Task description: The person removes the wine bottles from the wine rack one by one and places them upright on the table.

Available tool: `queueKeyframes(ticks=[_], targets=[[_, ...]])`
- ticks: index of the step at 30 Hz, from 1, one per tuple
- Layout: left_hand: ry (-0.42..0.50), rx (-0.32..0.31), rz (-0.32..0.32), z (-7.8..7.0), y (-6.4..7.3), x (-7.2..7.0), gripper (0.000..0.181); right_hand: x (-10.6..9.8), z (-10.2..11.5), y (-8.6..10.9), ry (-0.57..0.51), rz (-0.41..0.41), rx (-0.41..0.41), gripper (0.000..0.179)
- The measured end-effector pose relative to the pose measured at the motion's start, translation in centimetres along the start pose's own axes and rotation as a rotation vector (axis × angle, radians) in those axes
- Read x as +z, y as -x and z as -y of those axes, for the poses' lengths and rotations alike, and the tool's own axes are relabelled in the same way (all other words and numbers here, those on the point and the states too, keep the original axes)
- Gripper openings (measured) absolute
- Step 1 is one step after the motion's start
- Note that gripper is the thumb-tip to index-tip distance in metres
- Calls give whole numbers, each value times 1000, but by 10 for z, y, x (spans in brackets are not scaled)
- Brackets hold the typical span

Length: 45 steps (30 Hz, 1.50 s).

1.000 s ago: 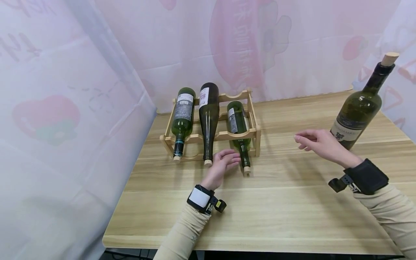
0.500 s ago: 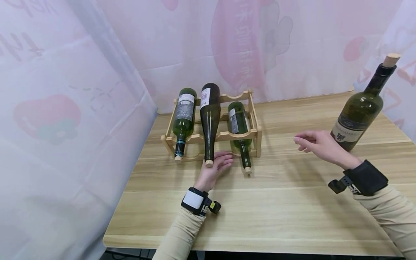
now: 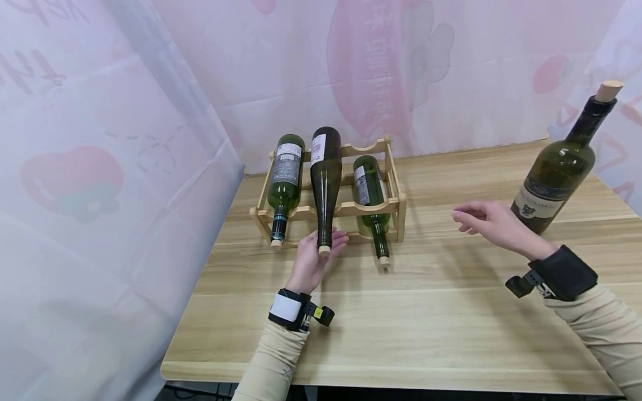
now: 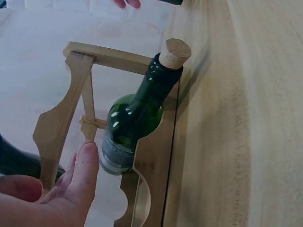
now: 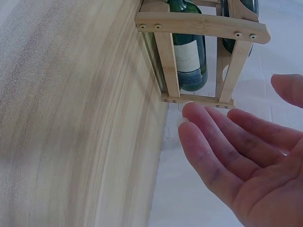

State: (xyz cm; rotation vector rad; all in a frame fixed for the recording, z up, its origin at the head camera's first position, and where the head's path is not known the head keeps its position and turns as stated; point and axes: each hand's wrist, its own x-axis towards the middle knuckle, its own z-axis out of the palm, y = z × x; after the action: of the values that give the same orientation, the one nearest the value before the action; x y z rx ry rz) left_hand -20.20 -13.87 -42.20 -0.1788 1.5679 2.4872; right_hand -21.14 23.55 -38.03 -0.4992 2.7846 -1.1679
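Note:
A wooden wine rack (image 3: 396,184) holds three corked wine bottles with their necks toward me. The dark middle bottle (image 3: 327,172) and the green left bottle (image 3: 283,192) lie on the upper tier. Lower down on the right lies a smaller green bottle (image 3: 368,181), its neck and cork near in the left wrist view. My left hand (image 3: 305,264) is under the middle bottle's neck, fingers extended; whether it touches the glass I cannot tell. My right hand (image 3: 494,225) hovers right of the rack with relaxed fingers, holding nothing.
A large corked wine bottle (image 3: 557,167) stands upright on the wooden table (image 3: 426,328), just behind my right hand. Printed white curtains (image 3: 281,61) hang behind the table and along its left side.
My left hand has moved left from between the middle and right bottles to beneath the middle bottle's neck, its palm turning upward. The right hand has stayed nearly still.

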Motion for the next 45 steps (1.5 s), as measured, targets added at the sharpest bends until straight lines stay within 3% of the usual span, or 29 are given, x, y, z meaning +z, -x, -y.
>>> queueKeyframes(ticks=[11, 19, 27, 39, 45], targets=[[60, 16, 41, -15, 4, 5, 45, 0, -1, 1, 6, -1, 3, 42], [92, -3, 91, -22, 2, 8, 42, 1, -1, 2, -9, -1, -9, 41], [107, -16, 85, -24, -1, 8, 37, 0, -3, 2, -8, -2, -11, 40], [37, 70, 83, -22, -2, 7, 16, 0, 0, 3, 1, 0, 9, 42], [-29, 125, 61, -17, -3, 8, 16, 1, -1, 5, -6, -5, 4, 41]])
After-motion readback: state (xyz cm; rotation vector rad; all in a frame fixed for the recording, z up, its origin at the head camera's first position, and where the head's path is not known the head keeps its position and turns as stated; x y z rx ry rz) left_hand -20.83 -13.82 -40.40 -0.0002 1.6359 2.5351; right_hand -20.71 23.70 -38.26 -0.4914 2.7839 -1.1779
